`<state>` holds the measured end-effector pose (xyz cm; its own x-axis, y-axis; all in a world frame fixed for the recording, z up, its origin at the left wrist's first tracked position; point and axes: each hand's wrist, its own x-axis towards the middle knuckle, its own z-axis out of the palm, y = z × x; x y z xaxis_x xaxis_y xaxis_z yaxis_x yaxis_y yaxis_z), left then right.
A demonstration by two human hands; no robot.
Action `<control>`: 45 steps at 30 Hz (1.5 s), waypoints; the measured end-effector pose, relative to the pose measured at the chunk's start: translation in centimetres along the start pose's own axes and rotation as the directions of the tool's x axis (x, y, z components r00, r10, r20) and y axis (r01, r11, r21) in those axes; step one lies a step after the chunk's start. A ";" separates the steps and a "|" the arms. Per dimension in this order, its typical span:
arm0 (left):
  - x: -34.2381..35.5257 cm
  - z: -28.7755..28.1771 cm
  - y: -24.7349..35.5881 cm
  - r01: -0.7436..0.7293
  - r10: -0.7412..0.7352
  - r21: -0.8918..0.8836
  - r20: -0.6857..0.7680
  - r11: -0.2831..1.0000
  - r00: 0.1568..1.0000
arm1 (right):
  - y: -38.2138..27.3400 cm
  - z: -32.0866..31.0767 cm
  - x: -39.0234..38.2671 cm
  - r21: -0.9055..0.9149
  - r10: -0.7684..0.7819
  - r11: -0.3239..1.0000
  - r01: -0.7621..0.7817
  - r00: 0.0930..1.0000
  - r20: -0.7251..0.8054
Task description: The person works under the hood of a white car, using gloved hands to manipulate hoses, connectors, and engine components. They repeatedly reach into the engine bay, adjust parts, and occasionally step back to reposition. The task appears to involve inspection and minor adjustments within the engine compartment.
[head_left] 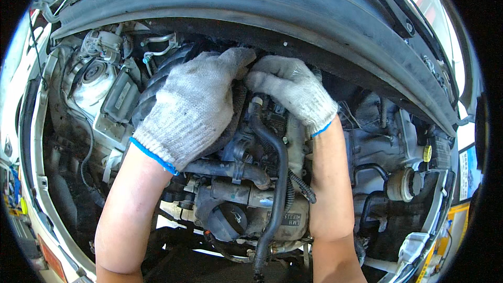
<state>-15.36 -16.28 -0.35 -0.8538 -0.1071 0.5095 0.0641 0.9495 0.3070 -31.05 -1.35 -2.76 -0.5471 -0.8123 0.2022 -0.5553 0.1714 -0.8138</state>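
Observation:
My left hand (191, 102) and my right hand (293, 86) wear grey-white knit gloves with blue cuffs. Both reach to the back of an open engine bay, fingertips close together under the dark cowl panel (209, 29). Most of the left fingers are hidden behind the hand; its thumb points toward the right hand. The right fingers are curled inward, and what they grip, if anything, is hidden. Just below them is the upper end of a black rubber hose (279, 152), which runs down across the engine. A ribbed black plastic part (146, 106) lies beside the left hand.
A black oil filler cap (228, 221) sits on the engine cover near me. A thicker black pipe (222, 169) crosses between my forearms. At the right is a round capped reservoir (403, 184); at the left, a grey box-shaped unit (120, 97). The cowl overhangs my hands.

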 end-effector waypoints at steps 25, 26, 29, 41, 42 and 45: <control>-0.1 -0.2 -1.2 0.056 -0.027 0.216 -0.138 0.975 0.990 | -1.0 1.2 0.4 0.185 0.451 0.893 -0.411 0.816 -0.363; 0.4 0.4 -0.7 0.026 0.000 0.171 -0.151 0.985 0.989 | 0.2 0.3 -0.3 0.362 0.479 0.862 -0.354 0.803 -0.356; 0.3 -0.8 -0.3 0.191 -0.194 -0.048 -0.058 0.980 0.979 | 2.8 0.8 0.3 0.829 0.535 0.549 -0.108 0.808 -0.249; 0.5 -0.6 -0.9 0.237 -0.278 -0.505 -0.006 0.830 0.961 | 5.6 0.4 0.0 -0.581 -0.372 0.811 0.071 0.830 -0.417; 0.5 -0.4 -0.8 0.217 -0.264 -0.469 -0.035 0.856 0.964 | 5.9 0.4 0.1 -0.579 -0.382 0.811 0.085 0.827 -0.413; 0.3 0.0 -1.3 0.147 -0.188 -0.319 -0.101 0.936 0.977 | 5.8 0.7 0.3 -0.576 -0.377 0.812 0.092 0.836 -0.398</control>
<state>-15.66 -17.60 -0.59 -0.7942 -0.3125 0.5211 0.0993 0.7793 0.6188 -33.97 -1.01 -7.80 -0.4979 -0.5216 0.6928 -0.8619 0.3859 -0.3289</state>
